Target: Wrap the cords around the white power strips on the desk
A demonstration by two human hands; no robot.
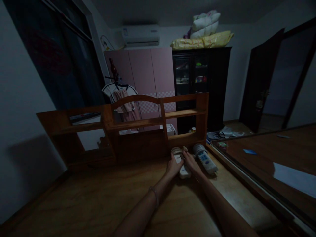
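A white power strip [185, 172] lies on the wooden desktop, its cable coiled [176, 151] at the far end. My left hand [173, 166] grips its left side, thumb across the top face by a socket. Along the right side presses my right hand [192, 162], its fingertips by a small pale piece that looks like the plug [185, 149]. Just right of that hand rests a second power strip [207, 162] with a blue label, apparently in clear wrapping, its cable [198, 149] coiled at the far end. Dim light hides the finger detail.
A wooden shelf unit [140, 124] stands along the desk's back edge, close beyond both strips. On the right, past a raised edge, a brown surface bears a white sheet [295, 177] and a blue card [250, 151]. A wall [27, 154] borders the desk's left.
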